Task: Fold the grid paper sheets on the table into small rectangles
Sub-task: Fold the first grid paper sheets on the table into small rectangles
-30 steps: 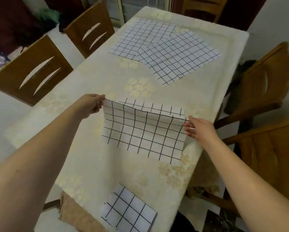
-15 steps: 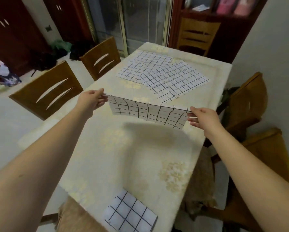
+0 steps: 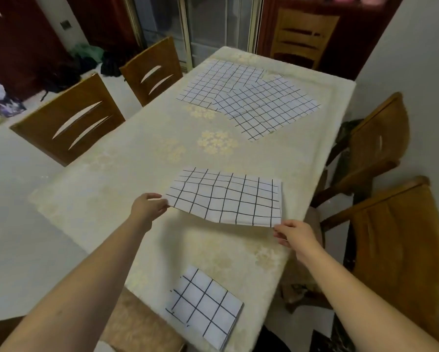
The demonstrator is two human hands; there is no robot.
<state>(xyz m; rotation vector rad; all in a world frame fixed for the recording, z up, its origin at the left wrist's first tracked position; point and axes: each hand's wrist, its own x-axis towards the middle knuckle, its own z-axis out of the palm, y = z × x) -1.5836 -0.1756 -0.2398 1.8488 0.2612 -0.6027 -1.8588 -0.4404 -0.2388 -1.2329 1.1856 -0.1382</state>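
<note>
A grid paper sheet (image 3: 226, 196), folded in half, lies across the middle of the table with its near edge slightly lifted. My left hand (image 3: 147, 208) pinches its near left corner. My right hand (image 3: 293, 233) pinches its near right corner. A small folded grid rectangle (image 3: 204, 304) lies at the table's near edge. Two unfolded grid sheets (image 3: 246, 97) overlap at the far end of the table.
The table (image 3: 127, 179) wears a cream floral cloth. Wooden chairs stand on the left (image 3: 68, 120), the far left (image 3: 152, 72), the far end (image 3: 302, 36) and the right (image 3: 381, 143). A nearer right chair (image 3: 396, 245) sits close to my right arm.
The sheet was held up in the air by its top corners; now it has come down onto the table, folded in half, with both hands at its near corners.
</note>
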